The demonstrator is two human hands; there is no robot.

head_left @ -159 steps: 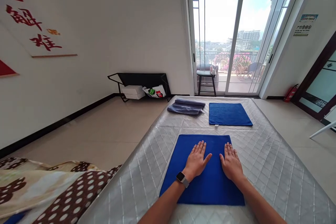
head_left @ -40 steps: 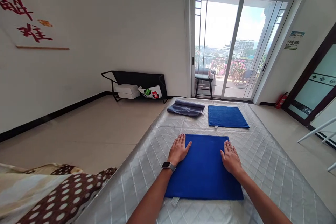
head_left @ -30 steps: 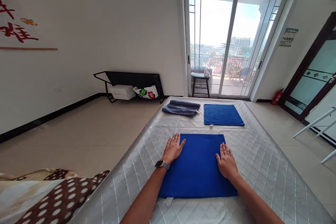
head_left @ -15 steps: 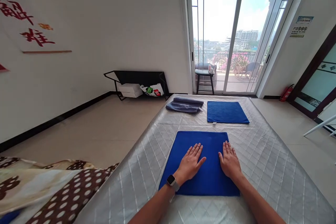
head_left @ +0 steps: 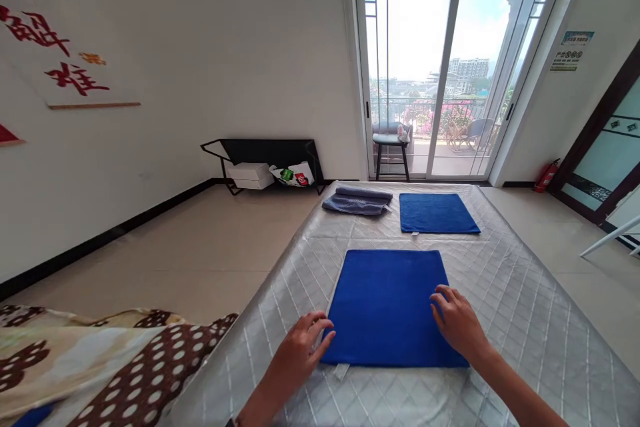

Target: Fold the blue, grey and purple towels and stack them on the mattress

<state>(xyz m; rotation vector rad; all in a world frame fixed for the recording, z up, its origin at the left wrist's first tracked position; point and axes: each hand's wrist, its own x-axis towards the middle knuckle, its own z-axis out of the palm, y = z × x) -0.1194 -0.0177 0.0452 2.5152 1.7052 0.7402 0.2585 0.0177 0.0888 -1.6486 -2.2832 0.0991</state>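
Note:
A smooth, bright blue towel point(head_left: 387, 307) lies flat on the quilted silver-grey mattress point(head_left: 520, 320), a small white tag at its near edge. My left hand point(head_left: 301, 345) is at the towel's near left corner, fingers apart and curved, holding nothing. Over the right edge is my right hand point(head_left: 456, 320), its fingers loosely bent and apart. Whether either hand touches the cloth, I cannot tell. Farther back lie a second blue towel point(head_left: 437, 213), spread flat, and a rolled grey-blue towel point(head_left: 357, 201).
A brown and cream dotted blanket point(head_left: 145, 373) is bunched at the lower left. Against the wall stands a black rack point(head_left: 270, 147) with white boxes point(head_left: 250, 175). A stool point(head_left: 391, 140) is by the sliding glass door, and a fire extinguisher point(head_left: 547, 175) stands at the right.
Both hands have come off the middle of the towel, where they lay flat. My left hand moved left and nearer to me; my right hand moved slightly right and nearer, its fingers now bent.

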